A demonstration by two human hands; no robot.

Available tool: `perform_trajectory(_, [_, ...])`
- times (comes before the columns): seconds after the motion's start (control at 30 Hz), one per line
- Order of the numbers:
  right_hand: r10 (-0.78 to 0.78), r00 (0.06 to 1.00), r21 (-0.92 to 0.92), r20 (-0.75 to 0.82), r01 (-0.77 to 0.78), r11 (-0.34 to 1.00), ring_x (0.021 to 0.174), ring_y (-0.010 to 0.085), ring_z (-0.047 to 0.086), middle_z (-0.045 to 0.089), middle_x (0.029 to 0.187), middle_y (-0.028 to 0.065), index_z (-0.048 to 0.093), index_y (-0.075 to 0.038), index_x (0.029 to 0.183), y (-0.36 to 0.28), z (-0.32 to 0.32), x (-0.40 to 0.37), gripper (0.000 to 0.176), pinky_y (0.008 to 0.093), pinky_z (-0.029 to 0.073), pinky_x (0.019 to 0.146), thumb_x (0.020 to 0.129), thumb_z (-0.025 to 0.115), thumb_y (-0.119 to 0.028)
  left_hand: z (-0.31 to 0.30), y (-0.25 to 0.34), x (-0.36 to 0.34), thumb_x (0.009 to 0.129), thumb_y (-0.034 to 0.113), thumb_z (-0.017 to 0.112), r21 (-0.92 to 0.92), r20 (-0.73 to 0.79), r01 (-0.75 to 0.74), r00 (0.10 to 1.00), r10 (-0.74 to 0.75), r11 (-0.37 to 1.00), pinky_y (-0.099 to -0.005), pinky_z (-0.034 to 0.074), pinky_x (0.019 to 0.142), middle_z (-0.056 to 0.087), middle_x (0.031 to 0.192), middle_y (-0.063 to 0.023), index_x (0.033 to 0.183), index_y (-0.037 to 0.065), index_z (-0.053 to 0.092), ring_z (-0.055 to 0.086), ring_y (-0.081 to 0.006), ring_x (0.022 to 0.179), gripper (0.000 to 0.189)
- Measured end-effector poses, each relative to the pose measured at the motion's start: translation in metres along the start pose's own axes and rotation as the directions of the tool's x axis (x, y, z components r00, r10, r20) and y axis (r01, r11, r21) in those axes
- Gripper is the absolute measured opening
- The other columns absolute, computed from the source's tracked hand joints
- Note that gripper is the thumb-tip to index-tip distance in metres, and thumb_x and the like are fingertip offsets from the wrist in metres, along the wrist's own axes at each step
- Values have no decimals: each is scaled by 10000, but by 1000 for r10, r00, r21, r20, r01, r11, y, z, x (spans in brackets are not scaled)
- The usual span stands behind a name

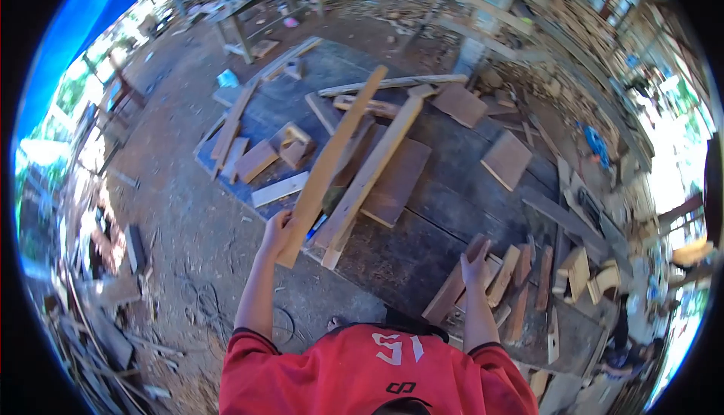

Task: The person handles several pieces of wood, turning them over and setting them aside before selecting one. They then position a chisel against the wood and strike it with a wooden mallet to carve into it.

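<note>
My left hand (278, 232) is closed on the near end of a long, flat wooden board (329, 162), which slants away over the dark worktable (452, 204). Beside that board lies a long, squared wooden beam (377, 165), with a small blue object (317, 226) between the two. At the right, my right hand (474, 270) grips a short reddish-brown wood block (446, 294) at the table's near side. Several more short wood blocks (520, 268) stand or lie close to it. A wide brown board (397, 181) rests flat behind the beam.
Offcuts (256, 161) and a pale strip (280, 189) lie at the table's left. Square boards (507, 160) sit toward the right. A wooden bench (249, 8) stands at the back. Scrap wood (98, 324) covers the ground at left, near a loose cable (204, 302).
</note>
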State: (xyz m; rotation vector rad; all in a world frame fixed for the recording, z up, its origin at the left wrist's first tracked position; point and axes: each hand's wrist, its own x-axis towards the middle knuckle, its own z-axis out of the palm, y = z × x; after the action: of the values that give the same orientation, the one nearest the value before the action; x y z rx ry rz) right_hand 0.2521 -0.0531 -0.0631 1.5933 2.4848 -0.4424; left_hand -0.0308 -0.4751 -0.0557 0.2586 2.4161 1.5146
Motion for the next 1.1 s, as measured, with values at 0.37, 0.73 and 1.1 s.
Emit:
perform_trajectory(0.37, [-2,1000,69,14,1,998,773,366,640,652,841,210,-57,-177,1447,6,1,3,966,443,493,690,783,574,-484,20,-36,3,818,171,603,376,-108,-29,991,75,926,-358,475,756,630,882,-194,1009,-42,620,610,-291,825,287])
perform_trajectory(0.73, [-25,999,241,-33,32,970,728,362,630,640,794,198,-11,-189,1453,19,12,8,987,448,482,644,747,620,-469,47,27,4,777,138,637,655,-60,-170,959,275,736,-407,406,915,518,1130,-191,1102,9,595,490,-342,1076,352])
perform_trajectory(1.1, [-45,992,364,-119,86,927,630,312,621,624,710,142,132,-188,1449,25,19,16,958,418,481,561,699,655,-473,258,170,74,770,234,679,320,500,-728,673,545,606,-410,386,955,512,1189,-194,1144,15,547,465,-355,1131,453])
